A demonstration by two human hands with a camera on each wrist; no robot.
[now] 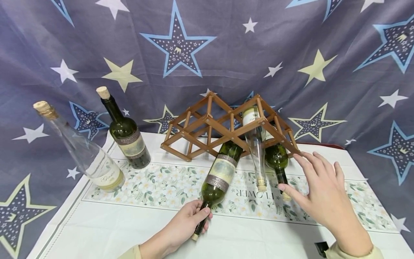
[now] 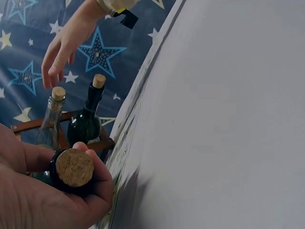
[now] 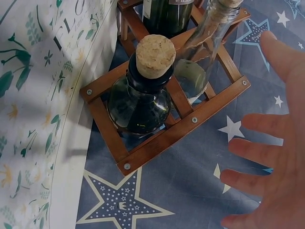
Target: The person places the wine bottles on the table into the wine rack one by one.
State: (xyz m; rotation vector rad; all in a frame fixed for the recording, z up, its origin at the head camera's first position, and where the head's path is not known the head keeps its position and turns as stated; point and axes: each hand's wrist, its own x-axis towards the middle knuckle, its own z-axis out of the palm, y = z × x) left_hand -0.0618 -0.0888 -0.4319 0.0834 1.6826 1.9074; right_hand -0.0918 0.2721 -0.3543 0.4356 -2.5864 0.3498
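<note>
Fingers of the left hand (image 1: 191, 218) curl round the neck of a labelled green bottle (image 1: 223, 172), its base end behind the front bars of the rack (image 1: 233, 137), near the far edge of the desk (image 1: 245, 241). The right hand (image 1: 325, 194) is spread, empty. Pushed crookedly, the bottle might shift the unsteadied rack or knock the clear bottle (image 1: 257, 144).

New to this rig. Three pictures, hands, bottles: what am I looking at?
No robot: a person is working bare-handed. The wide picture is from a head-worn camera; the others are from cameras on the left and right wrists. On the table, a wooden rack holds a clear bottle and a green bottle. Two more bottles stand to its left. The left hand grips another green bottle by the neck, its base end at the rack. The right hand is open near the rack, empty.
</note>
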